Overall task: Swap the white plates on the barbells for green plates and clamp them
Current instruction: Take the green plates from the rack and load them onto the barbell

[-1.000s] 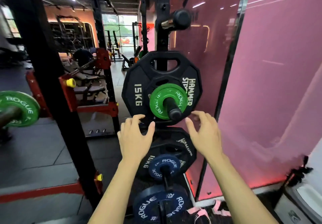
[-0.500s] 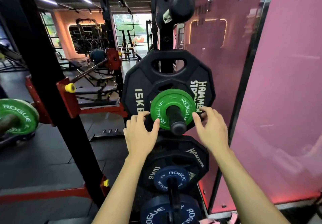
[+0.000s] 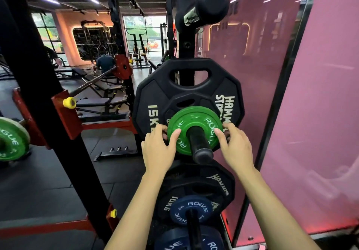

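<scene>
A small green Rogue plate (image 3: pixel 194 119) sits on a black storage peg (image 3: pixel 198 144) of the rack, in front of black plates marked 15KG (image 3: pixel 155 94). My left hand (image 3: pixel 159 148) grips the green plate's left rim, thumb on its face and fingers behind. My right hand (image 3: pixel 235 148) grips its right rim the same way. At the far left another green Rogue plate (image 3: pixel 9 139) sits on a barbell sleeve, with a pale edge showing behind it.
Below hang a black 10KG plate (image 3: pixel 219 178) and blue Rogue plates (image 3: pixel 190 209). A black rack upright (image 3: pixel 48 98) with red brackets stands to the left. A pink wall panel (image 3: pixel 310 113) is at the right. A padded peg (image 3: pixel 209 3) juts out above. Benches and a person are in the background.
Both hands rose from below the green plate and closed on its two rims. The view has come nearer to the rack.
</scene>
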